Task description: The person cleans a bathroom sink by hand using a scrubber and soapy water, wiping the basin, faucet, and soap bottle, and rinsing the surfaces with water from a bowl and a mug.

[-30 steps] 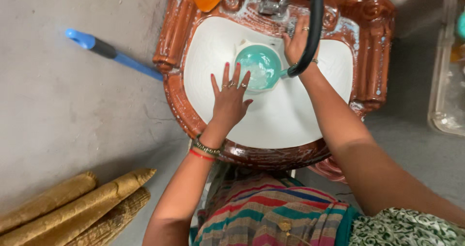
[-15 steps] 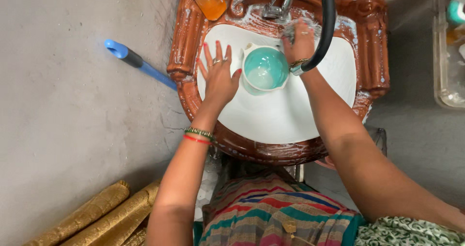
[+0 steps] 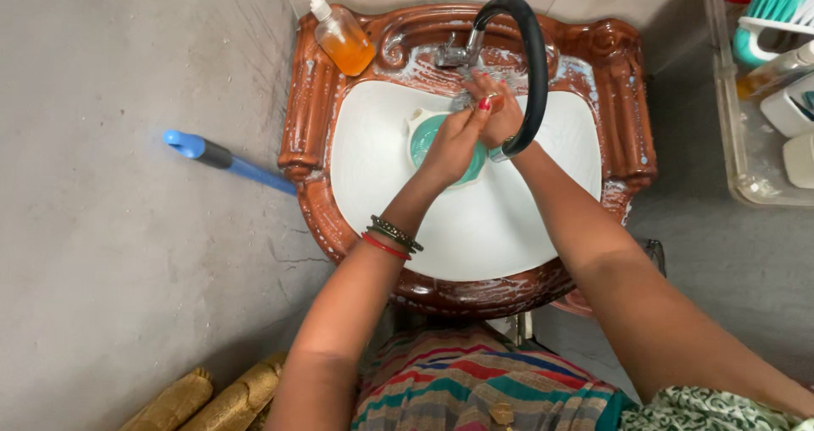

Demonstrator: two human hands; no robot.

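The jug (image 3: pixel 421 145), teal inside and pale outside, is sitting in the basin (image 3: pixel 475 227) toward its back edge, just below the tap (image 3: pixel 454 55), and nobody is holding it. The left hand (image 3: pixel 454 142) is hovering right over the jug, hiding much of its mouth. It is pressing against the right hand (image 3: pixel 502 113) beneath the tap. Both hands are grasping nothing, the fingers only lying loosely against each other.

By the look of it, the step in hand is rubbing the two hands together over the jug. Any reach for the jug is going to call for parting the hands and closing one round its wall or handle, which is lying hidden under the wrists.

A black hose (image 3: pixel 534 58) is looping from the tap down past the right wrist, crowding that side and standing in the way of a lift on the right. Foam is lying along the brown rim (image 3: pixel 322 202) at the basin's back edge. An orange soap bottle (image 3: pixel 343 41) is standing on the rim's back left corner. A blue handle (image 3: pixel 225 161) is lying on the floor left of the basin, a clear tray (image 3: pixel 746 142) holding a brush (image 3: pixel 767 11) is sitting to the right, and gold rolls (image 3: pixel 178 401) are lying near the bottom left
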